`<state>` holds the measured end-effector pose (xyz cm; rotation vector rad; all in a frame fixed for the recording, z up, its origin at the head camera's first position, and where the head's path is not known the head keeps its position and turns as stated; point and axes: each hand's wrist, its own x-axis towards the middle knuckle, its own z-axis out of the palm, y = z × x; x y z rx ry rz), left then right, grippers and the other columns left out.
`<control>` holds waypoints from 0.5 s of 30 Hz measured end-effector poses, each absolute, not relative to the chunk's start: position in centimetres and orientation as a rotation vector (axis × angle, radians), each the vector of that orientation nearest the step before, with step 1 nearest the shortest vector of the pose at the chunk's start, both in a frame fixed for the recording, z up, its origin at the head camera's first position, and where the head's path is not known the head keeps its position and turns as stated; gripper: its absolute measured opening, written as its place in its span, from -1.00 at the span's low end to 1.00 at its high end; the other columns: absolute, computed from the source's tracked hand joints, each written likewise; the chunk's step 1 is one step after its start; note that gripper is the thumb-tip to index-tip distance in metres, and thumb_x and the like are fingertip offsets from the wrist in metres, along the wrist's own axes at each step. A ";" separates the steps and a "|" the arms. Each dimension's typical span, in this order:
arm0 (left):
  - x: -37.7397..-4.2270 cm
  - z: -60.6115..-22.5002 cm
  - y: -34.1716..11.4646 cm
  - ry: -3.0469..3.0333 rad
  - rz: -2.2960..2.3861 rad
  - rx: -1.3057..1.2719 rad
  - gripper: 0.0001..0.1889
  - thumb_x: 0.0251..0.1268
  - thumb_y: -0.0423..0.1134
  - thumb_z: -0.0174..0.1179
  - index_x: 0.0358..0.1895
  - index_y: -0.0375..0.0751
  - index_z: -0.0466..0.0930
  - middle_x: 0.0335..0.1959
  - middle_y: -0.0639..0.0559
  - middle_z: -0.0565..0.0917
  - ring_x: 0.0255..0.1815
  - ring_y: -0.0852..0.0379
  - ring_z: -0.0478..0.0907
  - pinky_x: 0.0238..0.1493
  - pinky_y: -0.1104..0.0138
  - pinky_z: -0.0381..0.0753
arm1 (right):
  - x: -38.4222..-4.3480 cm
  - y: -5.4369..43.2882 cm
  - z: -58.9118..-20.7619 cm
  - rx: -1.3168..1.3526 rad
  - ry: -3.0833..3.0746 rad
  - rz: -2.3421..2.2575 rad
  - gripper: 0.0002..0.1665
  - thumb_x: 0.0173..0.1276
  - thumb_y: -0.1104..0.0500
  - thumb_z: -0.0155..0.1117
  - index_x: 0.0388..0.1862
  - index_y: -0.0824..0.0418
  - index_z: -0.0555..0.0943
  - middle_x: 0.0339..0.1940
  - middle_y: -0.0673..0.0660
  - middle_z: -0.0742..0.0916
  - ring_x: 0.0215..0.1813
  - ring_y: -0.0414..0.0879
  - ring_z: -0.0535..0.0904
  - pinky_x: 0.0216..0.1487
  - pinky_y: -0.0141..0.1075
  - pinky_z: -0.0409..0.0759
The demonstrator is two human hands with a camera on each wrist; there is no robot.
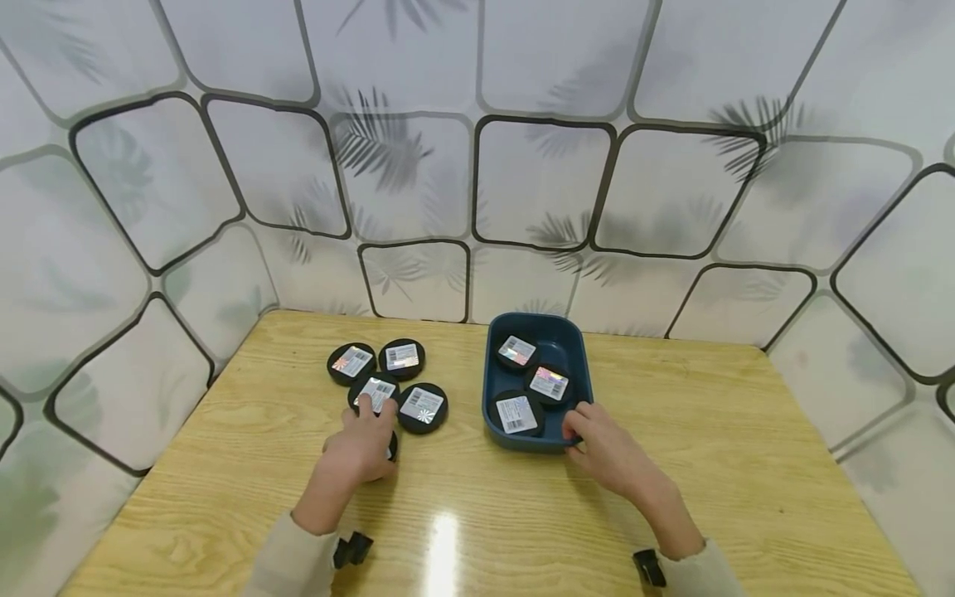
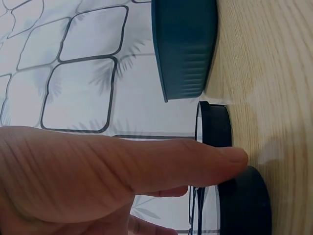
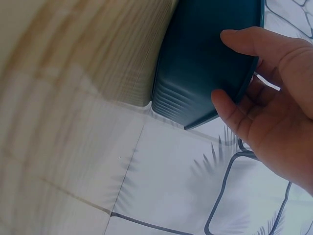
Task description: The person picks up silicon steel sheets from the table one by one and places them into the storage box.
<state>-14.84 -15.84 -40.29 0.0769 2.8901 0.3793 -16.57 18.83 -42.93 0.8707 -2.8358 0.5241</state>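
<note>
My left hand (image 1: 360,444) is over a group of flat round black tins with white labels on the left of the table. Its fingertips reach a labelled tin (image 1: 375,390). Beneath the palm, the nearest tin (image 1: 393,446) is mostly hidden. In the left wrist view the straight thumb (image 2: 215,161) lies along the side of a black tin (image 2: 249,210), the other fingers above tin level; a firm hold is not visible. At the near right corner of a dark blue plastic bin (image 1: 537,444), my right hand (image 1: 608,448) holds the rim, thumb outside.
Inside the bin lie three tins, one of them a black tin (image 1: 517,413) at the near left. More tins, such as this one (image 1: 423,408), lie around my left hand. The wooden table (image 1: 716,448) meets a patterned wall covering (image 1: 545,182) behind.
</note>
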 end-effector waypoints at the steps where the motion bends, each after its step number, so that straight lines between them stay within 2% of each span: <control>1: -14.8 -40.3 -15.8 2.894 0.378 0.080 -0.27 -0.17 -0.33 0.54 0.11 -0.26 0.28 0.21 -0.50 0.19 0.07 -0.45 0.30 -0.36 -0.32 0.53 | -16.6 18.8 -42.9 0.870 -2.836 0.524 -0.63 0.09 0.39 0.50 -0.45 0.08 0.46 -0.40 -0.09 0.42 -0.29 -0.19 0.30 -0.27 -0.31 0.43; 8: -14.8 -40.4 -15.9 2.907 0.361 0.098 -0.28 -0.17 -0.33 0.56 0.07 -0.25 0.28 0.06 -0.43 0.25 0.01 -0.41 0.32 -0.39 -0.29 0.54 | -16.5 18.9 -42.9 0.872 -2.827 0.523 -0.63 0.08 0.39 0.50 -0.45 0.08 0.47 -0.40 -0.09 0.42 -0.29 -0.19 0.30 -0.27 -0.31 0.43; 15: -14.8 -40.4 -16.3 2.881 0.397 0.066 -0.23 -0.18 -0.26 0.60 0.12 -0.21 0.30 0.08 -0.42 0.26 0.01 -0.38 0.32 -0.36 -0.25 0.55 | -16.5 18.8 -42.8 0.873 -2.831 0.519 -0.64 0.09 0.39 0.49 -0.45 0.08 0.47 -0.40 -0.10 0.42 -0.28 -0.19 0.30 -0.26 -0.31 0.42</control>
